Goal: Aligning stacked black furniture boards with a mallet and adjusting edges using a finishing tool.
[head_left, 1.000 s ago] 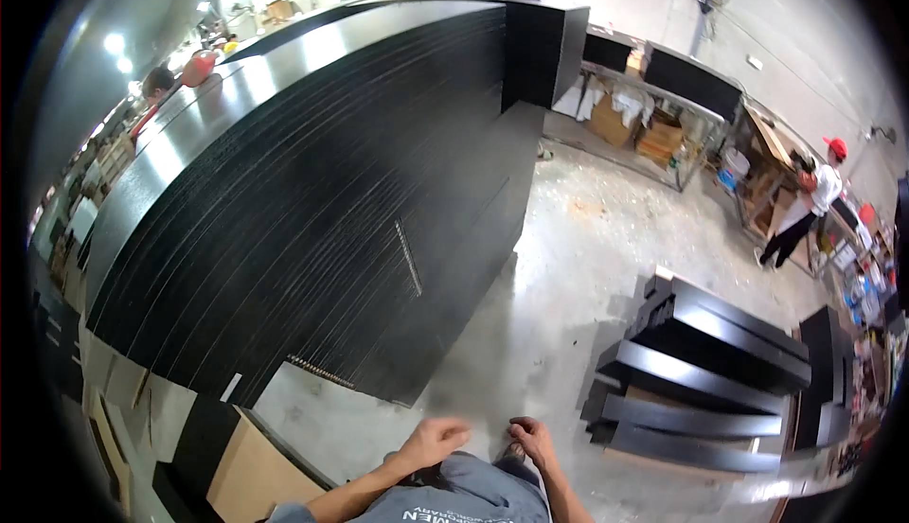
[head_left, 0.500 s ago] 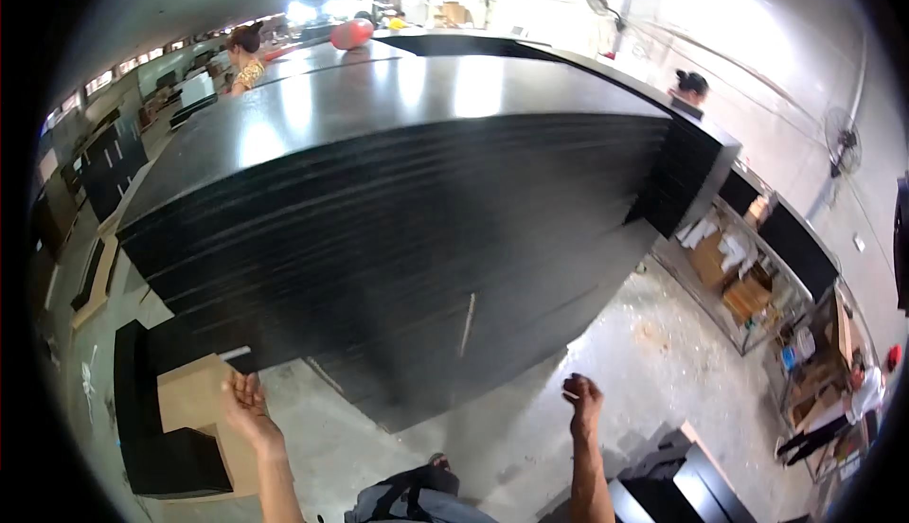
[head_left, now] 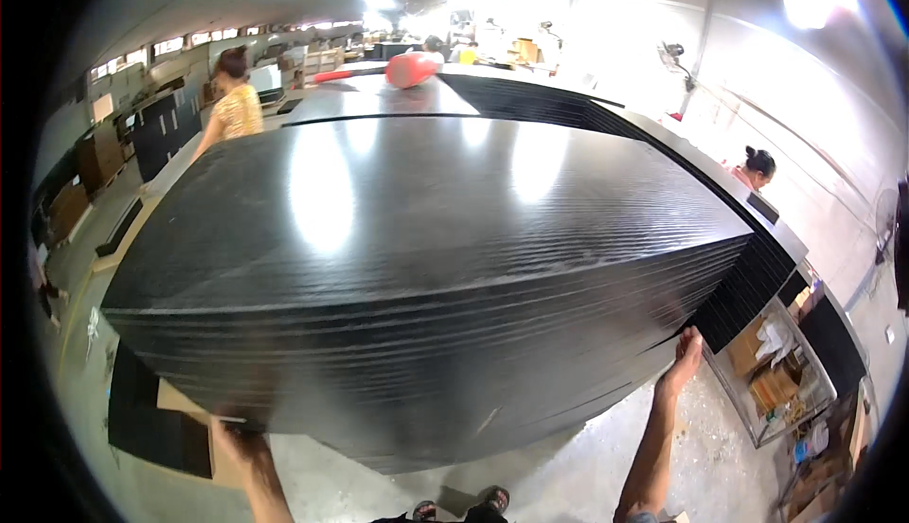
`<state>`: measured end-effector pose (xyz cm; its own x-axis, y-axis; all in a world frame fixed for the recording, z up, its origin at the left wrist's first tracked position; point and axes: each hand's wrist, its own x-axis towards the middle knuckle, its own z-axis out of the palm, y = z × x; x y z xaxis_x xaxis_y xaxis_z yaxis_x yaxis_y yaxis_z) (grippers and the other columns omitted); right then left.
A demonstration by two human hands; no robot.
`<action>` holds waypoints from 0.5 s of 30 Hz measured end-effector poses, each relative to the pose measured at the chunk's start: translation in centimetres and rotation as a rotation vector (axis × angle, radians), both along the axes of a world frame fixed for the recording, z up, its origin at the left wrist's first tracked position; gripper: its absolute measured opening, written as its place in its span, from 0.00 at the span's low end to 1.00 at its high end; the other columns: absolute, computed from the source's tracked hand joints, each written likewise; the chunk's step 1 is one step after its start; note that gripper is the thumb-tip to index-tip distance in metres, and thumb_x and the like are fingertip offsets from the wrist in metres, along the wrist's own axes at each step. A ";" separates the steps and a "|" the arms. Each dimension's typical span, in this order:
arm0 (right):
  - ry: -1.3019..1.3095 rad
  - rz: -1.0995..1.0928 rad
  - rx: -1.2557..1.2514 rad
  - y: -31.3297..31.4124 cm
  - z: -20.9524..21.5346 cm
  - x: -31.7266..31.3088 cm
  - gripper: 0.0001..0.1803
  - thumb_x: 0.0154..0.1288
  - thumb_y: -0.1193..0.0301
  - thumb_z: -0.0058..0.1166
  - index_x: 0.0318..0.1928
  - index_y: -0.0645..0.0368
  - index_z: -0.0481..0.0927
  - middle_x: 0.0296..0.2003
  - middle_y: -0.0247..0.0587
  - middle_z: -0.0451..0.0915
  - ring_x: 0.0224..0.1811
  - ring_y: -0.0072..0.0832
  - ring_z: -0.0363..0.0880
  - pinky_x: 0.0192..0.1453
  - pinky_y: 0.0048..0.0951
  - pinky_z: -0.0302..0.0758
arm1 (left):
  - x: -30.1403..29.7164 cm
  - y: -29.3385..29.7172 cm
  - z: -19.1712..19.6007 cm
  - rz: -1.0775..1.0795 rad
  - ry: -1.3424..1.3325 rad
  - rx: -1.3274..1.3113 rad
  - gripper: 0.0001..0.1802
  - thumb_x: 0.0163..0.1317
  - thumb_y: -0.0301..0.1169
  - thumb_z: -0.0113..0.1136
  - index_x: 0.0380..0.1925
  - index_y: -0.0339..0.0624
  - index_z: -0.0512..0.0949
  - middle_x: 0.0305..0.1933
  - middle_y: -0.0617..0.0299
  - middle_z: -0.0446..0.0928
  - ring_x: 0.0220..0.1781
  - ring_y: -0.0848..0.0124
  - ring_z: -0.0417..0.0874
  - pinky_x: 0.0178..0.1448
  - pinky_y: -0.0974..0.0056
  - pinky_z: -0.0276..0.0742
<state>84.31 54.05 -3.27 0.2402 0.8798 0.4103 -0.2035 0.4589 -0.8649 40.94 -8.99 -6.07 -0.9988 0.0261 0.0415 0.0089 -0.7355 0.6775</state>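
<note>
A tall stack of black boards fills the middle of the head view, its shiny top board reflecting the ceiling lights. My left hand is up against the lower left part of the stack's near side; its fingers are blurred and dark against the boards. At the right near corner, my right hand points upward with its fingers lying against the board edges. Neither hand shows a separate board held in it.
A red-headed mallet lies on another stack behind. One person in yellow stands at the far left, another person at the right. A metal rack stands at the right; black panels and cardboard lie at the lower left.
Both hands have gone from hanging apart from the stack to touching its near side, the right one moving up and outward. My view has tilted up, showing more of the top board.
</note>
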 end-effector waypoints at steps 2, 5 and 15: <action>0.003 0.025 0.123 1.8 0.9 -2.7 0.34 0.77 0.48 0.44 0.64 0.69 0.73 0.59 0.48 0.76 0.63 0.35 0.72 0.73 0.37 0.61 | 0.3 0.9 0.8 0.150 -0.097 0.026 0.24 0.71 0.44 0.48 0.56 0.38 0.77 0.58 0.52 0.76 0.57 0.56 0.77 0.58 0.48 0.75; -0.120 0.013 0.084 2.3 1.3 -4.8 0.34 0.79 0.49 0.40 0.61 0.73 0.73 0.58 0.48 0.77 0.60 0.34 0.72 0.69 0.33 0.62 | 1.0 2.6 3.2 0.358 -0.244 0.111 0.29 0.73 0.45 0.47 0.65 0.35 0.69 0.68 0.47 0.67 0.65 0.49 0.71 0.64 0.41 0.70; -0.174 -0.119 0.096 3.8 0.6 -5.4 0.36 0.79 0.45 0.32 0.54 0.72 0.74 0.46 0.49 0.78 0.50 0.32 0.72 0.59 0.32 0.67 | -0.4 3.7 0.3 0.444 0.093 -0.029 0.28 0.74 0.41 0.43 0.65 0.33 0.66 0.65 0.44 0.70 0.59 0.48 0.77 0.59 0.44 0.80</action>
<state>78.87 57.88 -2.72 0.2582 0.8041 0.5354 0.0054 0.5530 -0.8332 40.57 -5.29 -5.73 -0.9056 -0.4015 0.1368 0.3808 -0.6274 0.6792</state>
